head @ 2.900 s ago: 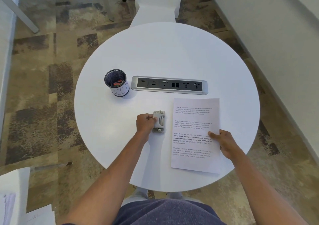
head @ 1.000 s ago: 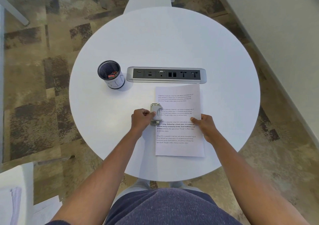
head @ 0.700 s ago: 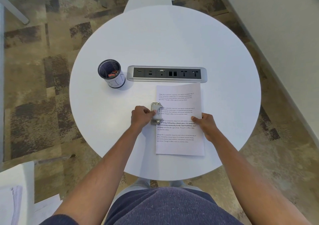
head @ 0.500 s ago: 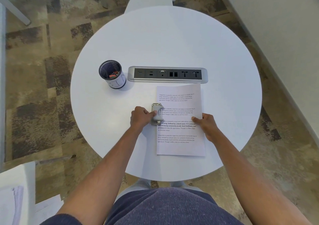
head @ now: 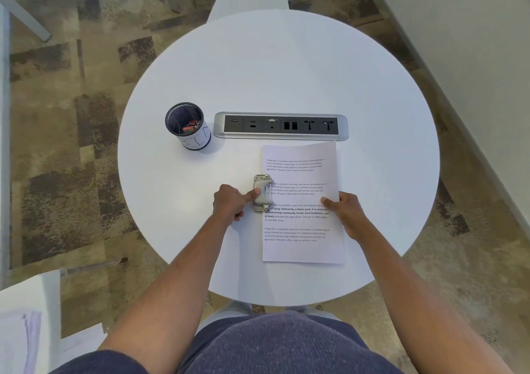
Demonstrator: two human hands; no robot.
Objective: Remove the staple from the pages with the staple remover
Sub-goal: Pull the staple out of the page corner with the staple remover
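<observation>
1. Staple remover, a grey metal tool with pale plastic pads and rivets at both ends, sits at the left edge of the pages, about halfway down that edge; the left hand has its grip closed on it, thumb on the pad.
2. Printed white pages lie flat on the round white table, pinned by the right hand, fingers spread and pressing down, not grasping.
3. No staple can be made out; it is presumably under the tool's nose.
4. To do this step well, I judge: keep the sheets pinned, slide the nose flat under the staple's crown, and lift without tearing the margin.
5. Farther off stand a black mesh pen cup and a silver socket strip set into the table.
</observation>
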